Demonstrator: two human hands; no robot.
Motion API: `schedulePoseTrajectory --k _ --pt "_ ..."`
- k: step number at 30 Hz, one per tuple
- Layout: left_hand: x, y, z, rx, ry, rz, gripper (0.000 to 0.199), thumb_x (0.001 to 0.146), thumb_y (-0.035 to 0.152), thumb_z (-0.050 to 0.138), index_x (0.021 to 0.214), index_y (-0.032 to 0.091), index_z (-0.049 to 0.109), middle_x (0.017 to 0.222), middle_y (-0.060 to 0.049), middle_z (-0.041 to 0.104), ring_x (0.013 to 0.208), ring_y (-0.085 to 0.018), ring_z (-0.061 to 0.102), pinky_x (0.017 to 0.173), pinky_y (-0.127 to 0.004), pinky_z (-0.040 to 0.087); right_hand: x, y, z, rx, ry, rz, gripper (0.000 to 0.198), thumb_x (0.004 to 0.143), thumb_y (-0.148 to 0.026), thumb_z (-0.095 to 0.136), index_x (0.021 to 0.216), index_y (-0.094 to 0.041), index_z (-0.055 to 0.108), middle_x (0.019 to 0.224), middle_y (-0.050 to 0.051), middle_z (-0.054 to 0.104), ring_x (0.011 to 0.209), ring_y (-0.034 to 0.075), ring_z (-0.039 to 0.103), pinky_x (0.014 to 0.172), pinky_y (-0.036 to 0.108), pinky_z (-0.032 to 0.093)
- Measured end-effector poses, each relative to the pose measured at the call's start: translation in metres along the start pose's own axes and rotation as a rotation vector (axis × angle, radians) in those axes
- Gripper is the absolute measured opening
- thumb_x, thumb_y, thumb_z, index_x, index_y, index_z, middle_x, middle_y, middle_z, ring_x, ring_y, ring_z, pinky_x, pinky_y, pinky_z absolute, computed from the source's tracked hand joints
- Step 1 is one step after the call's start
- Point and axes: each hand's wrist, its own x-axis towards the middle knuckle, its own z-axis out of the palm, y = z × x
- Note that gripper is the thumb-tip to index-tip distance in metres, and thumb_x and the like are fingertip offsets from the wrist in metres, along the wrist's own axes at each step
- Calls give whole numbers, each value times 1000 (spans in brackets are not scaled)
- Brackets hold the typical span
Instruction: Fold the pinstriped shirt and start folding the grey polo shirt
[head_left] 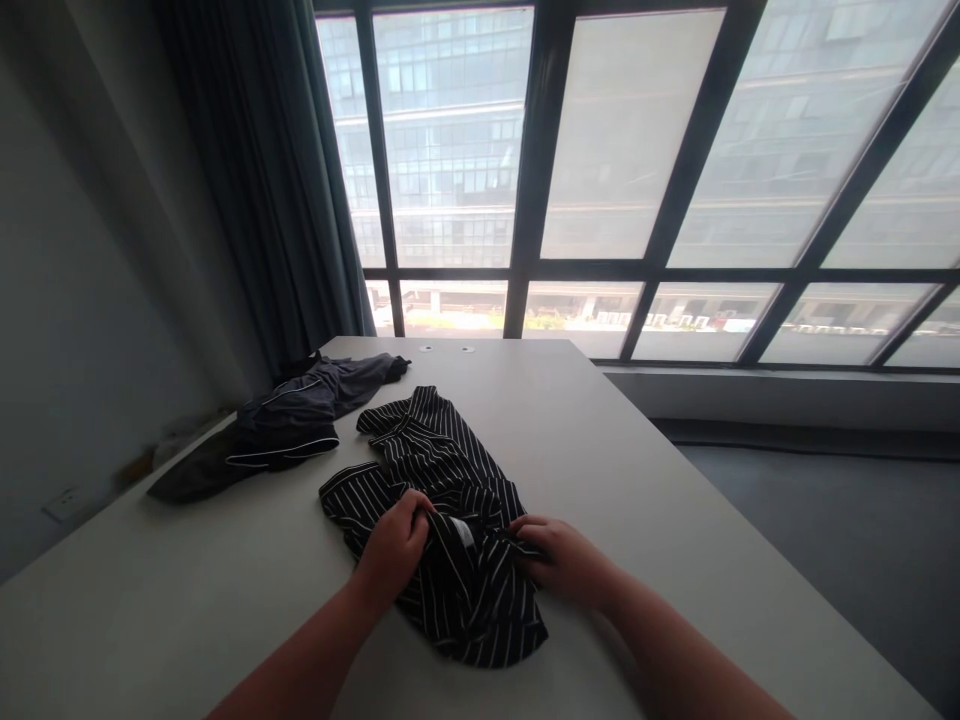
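Big windows (637, 150) filled the far wall, and tall buildings showed through the glass. Dark curtains (262, 180) hung at about ten o'clock, pulled to the side so the light could come in. Below them stood a long white table (600, 450) that ran from the person out toward the windows.

On the table, close to the person at about six o'clock, lay a black shirt with thin white stripes (442, 520). It was crumpled, not flat. One end bunched up between the hands and the other end stretched away toward twelve o'clock.

The left hand (394, 550) was curled onto the shirt's left side, with its fingers closed on a fold of cloth. The right hand (559, 560) pinched the cloth on the right side, with its fingers tucked into the stripes. Both hands gripped near a small white tag (463, 533), which may be the neck part of the shirt. Holding it there on two sides would let the person pull the cloth straight, I think.

At about ten o'clock from the shirt lay a dark grey piece of clothing with white edging (292, 420). It sat in a loose heap, well apart from the hands, and nobody touched it. It looked as if it had been set aside there so the middle of the table stayed free for the striped shirt.
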Motion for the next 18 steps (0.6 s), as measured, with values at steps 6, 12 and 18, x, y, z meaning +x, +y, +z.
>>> schedulePoseTrajectory --k 6,12,18 --pt "6 -10 -4 -152 273 3 21 100 39 47 105 24 61 119 -9 70 107 -25 70 96 -42 55 -4 -11 -8 7 84 -17 33 98 -41 60 76 -19 68 69 -1 64 64 14 54 65 26 44" --pt "-1 -5 3 -416 1 -197 46 101 60 51 128 23 54 133 -14 69 94 -25 76 79 -41 63 -9 -23 0 178 31 -62 40 105 -52 47 94 -20 69 78 1 66 68 15 56 68 27 45" --pt "-19 12 15 -433 -421 16 67 86 28 78 147 25 50 149 -13 60 127 -27 67 114 -48 51 -5 -21 21 248 106 124 60 83 -25 70 141 -26 54 96 1 72 77 18 65 72 30 53"
